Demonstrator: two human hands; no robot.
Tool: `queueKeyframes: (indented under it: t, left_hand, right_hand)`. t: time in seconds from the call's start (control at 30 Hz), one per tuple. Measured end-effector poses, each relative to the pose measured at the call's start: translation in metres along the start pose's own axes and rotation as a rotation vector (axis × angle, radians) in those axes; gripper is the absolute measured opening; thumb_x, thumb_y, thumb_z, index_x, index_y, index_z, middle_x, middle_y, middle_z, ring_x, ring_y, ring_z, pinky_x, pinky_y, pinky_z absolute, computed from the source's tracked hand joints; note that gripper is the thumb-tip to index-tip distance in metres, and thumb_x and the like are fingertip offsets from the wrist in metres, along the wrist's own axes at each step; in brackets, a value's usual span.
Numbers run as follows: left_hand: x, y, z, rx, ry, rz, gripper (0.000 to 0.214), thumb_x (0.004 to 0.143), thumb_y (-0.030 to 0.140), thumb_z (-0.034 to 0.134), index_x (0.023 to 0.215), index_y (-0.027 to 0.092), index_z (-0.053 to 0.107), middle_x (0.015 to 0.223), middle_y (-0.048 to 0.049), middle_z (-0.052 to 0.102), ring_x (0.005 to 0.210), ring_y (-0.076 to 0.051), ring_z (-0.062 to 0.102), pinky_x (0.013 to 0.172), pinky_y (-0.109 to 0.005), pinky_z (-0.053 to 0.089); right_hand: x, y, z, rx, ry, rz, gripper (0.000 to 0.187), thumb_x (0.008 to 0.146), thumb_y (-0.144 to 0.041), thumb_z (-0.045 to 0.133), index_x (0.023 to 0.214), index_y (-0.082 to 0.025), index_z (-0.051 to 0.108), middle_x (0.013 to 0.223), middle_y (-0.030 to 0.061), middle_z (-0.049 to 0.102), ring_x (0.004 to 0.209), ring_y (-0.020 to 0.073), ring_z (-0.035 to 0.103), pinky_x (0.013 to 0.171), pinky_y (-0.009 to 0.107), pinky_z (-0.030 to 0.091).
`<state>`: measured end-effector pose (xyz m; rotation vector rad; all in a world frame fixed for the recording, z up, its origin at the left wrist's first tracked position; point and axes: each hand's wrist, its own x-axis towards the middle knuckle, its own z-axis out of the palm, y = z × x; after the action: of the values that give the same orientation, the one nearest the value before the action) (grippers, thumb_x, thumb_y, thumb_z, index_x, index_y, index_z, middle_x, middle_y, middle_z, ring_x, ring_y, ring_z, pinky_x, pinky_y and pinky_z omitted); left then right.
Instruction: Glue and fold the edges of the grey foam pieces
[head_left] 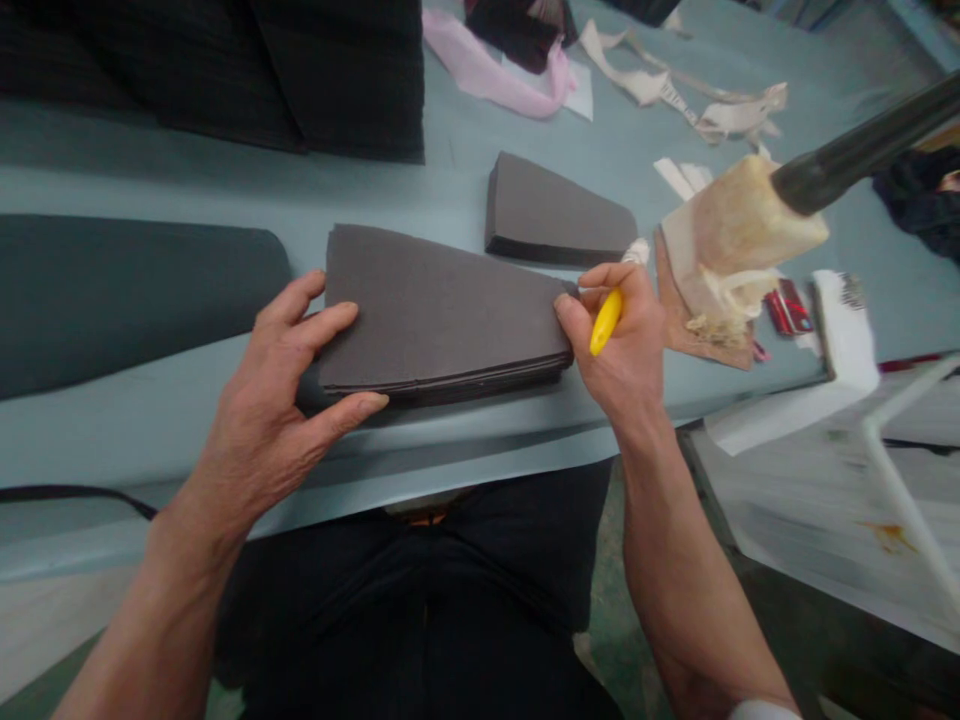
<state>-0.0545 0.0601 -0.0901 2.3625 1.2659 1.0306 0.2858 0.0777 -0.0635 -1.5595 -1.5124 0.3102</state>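
A stack of dark grey wedge-shaped fabric pieces (439,305) lies on the grey-blue table (187,190) in front of me. My left hand (289,400) grips the stack's left end, fingers on top and thumb along its front edge. My right hand (619,330) is closed round a yellow marker (606,320) and touches the stack's narrow right end with thumb and fingertips.
A second grey wedge stack (555,212) lies behind. Black fabric (225,70) is piled at the back left, a dark padded board (112,295) at left. Pink cloth (495,75), white strips (690,95), a cream block on a dark rod (742,225) and red items (787,305) sit at right.
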Motion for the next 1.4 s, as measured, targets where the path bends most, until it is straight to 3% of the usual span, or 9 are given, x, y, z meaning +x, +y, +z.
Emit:
queueKeyframes:
  t: [0.33, 0.73, 1.4]
  left_hand:
    - [0.0002, -0.0018, 0.0, -0.047, 0.004, -0.023, 0.075, 0.103, 0.067, 0.066, 0.165, 0.028, 0.05, 0.177, -0.0174, 0.044, 0.166, -0.031, 0.043, 0.133, -0.056, 0.042]
    - [-0.0036, -0.0044, -0.0004, -0.049, -0.008, -0.134, 0.077, 0.1, 0.077, 0.062, 0.163, 0.034, 0.055, 0.166, -0.0107, 0.061, 0.16, -0.034, 0.052, 0.133, -0.061, 0.042]
    - [-0.0026, -0.0017, 0.0025, -0.046, 0.009, -0.118, 0.075, 0.101, 0.076, 0.061, 0.162, 0.032, 0.055, 0.166, -0.0094, 0.061, 0.158, -0.032, 0.054, 0.133, -0.058, 0.042]
  right_hand:
    - [-0.001, 0.0008, 0.001, 0.04, 0.012, -0.013, 0.023, 0.091, -0.029, 0.074, 0.106, -0.025, 0.058, 0.076, -0.0049, 0.051, 0.062, 0.0128, 0.048, 0.061, 0.032, 0.044]
    - [-0.0003, -0.0003, 0.0005, 0.068, 0.001, 0.017, 0.021, 0.091, -0.029, 0.072, 0.106, -0.025, 0.058, 0.073, -0.0056, 0.05, 0.062, 0.0129, 0.047, 0.061, 0.032, 0.045]
    - [-0.0004, 0.0041, 0.0002, 0.011, 0.013, -0.034, 0.021, 0.092, -0.032, 0.072, 0.106, -0.026, 0.057, 0.075, -0.0049, 0.051, 0.063, 0.0125, 0.047, 0.06, 0.031, 0.043]
